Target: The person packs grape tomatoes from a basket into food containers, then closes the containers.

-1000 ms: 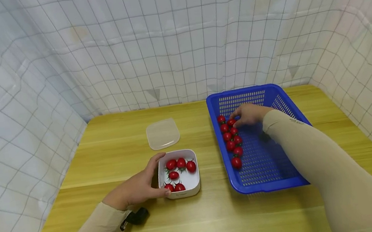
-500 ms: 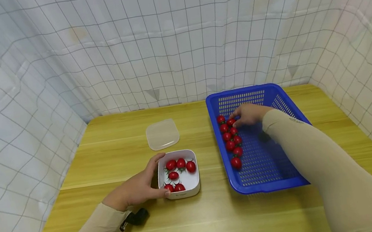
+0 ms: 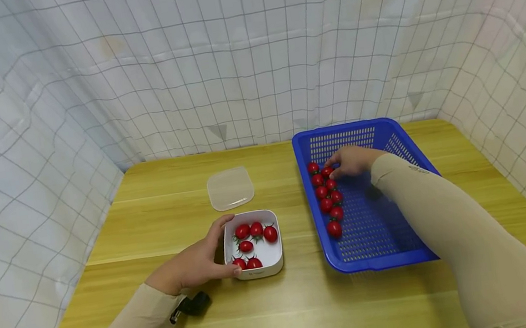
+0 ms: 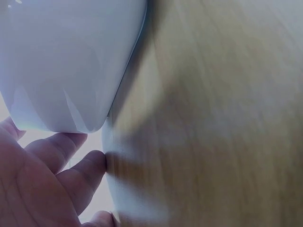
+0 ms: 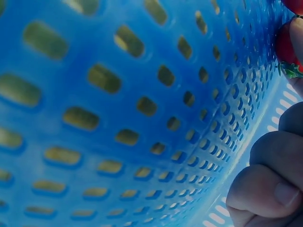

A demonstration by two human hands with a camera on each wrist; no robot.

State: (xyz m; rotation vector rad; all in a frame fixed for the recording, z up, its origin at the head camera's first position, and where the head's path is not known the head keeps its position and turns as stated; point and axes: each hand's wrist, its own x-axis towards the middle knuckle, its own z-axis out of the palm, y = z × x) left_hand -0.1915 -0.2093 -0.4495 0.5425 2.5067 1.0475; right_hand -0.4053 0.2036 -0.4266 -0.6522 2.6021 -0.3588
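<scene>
A wooden table is carrying everything. On it, a blue perforated basket is sitting around the right hand, whose fingers are curling down onto the far end of a row of cherry tomatoes lying along the basket's left wall. In the right wrist view one tomato is showing just beyond the bent fingertips; whether they are actually pinching it cannot be told. The left hand is cupping the near left corner of a white container, thumb curling along one side and fingers along the other, clamping its wall; several tomatoes are lying inside it, just past the fingertips. A clear lid is lying flat beyond that container, well apart from the left fingers. A small black object is sitting at the left wrist.
</scene>
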